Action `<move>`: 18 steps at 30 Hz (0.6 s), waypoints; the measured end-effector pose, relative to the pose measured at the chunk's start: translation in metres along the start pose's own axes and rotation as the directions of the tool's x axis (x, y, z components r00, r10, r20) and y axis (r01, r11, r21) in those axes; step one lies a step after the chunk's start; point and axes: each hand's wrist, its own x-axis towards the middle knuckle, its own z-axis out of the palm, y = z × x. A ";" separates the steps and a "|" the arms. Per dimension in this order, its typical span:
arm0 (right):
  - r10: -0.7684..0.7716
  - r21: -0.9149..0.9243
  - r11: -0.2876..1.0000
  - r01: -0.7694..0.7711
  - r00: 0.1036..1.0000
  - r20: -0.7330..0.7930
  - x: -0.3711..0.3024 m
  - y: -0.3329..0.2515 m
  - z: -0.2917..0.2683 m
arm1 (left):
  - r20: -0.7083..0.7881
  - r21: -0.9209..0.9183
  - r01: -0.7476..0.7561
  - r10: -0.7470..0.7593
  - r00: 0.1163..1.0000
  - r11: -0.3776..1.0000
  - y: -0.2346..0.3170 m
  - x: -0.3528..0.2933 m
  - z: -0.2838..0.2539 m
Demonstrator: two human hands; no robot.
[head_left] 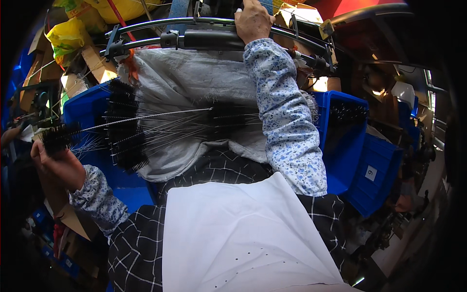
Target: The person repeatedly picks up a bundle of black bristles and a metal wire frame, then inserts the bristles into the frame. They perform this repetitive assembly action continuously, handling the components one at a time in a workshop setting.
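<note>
My left hand [61, 168] is closed at the left, its fingers pinched at the bristle end of a wire brush [56, 138]. The brush has a bushy black head, and its long twisted-wire stem slants right across my lap. My right hand [254, 24] is at the top, over the dark metal bar [214, 40] of a machine. Its fingers look curled, and what they hold is hidden at the picture's edge. Between my arms, several more black brushes [127, 126] lie in a bundle on a whitish cloth [180, 73] over my lap, their wire stems toward the middle.
A blue bin [80, 104] stands on the left, partly under the brushes. To the right, another blue bin [335, 146] holds dark bristly pieces, with a further blue crate [374, 170] beside it. A yellow plastic bag [68, 39] and cardboard are at the far left.
</note>
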 end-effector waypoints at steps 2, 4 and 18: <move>0.012 0.024 1.000 -0.013 0.999 0.037 0.000 0.012 -0.011 | 0.060 0.232 -0.187 0.178 0.982 0.954 0.008 -0.005 0.007; -0.047 -0.008 0.999 0.047 0.998 -0.035 0.000 0.038 -0.013 | 0.124 0.365 -0.212 0.179 0.976 0.906 0.007 -0.006 0.005; -0.145 -0.031 0.985 0.169 0.916 0.374 0.038 0.152 -0.057 | 0.448 -0.467 0.469 -0.257 0.857 0.750 0.040 0.000 0.099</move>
